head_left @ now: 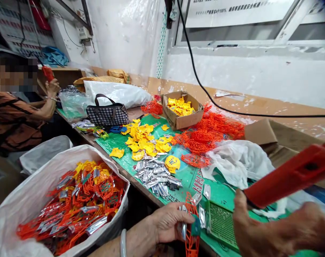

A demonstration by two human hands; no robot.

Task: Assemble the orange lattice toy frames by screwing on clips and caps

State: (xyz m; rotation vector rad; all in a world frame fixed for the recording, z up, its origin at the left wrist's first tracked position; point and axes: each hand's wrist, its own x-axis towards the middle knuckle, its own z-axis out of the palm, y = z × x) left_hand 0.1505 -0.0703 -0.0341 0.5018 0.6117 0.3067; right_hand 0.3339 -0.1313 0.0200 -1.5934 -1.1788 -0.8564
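Note:
My left hand, with a pale bangle at its wrist, grips an orange plastic lattice frame near the table's front edge. A shiny silver piece and a dark green piece are pinched along with it. At the lower right, my right hand is blurred around the black lower end of a red electric screwdriver, which slants up to the right. Its grip shows only in part. Between the hands lies a green perforated tray, with loose silver pieces beside it.
A white sack of assembled orange, yellow and silver parts stands at left. Yellow pieces, silver strips and orange frames cover the table. Behind are a cardboard box and a checked bag. A co-worker sits at left.

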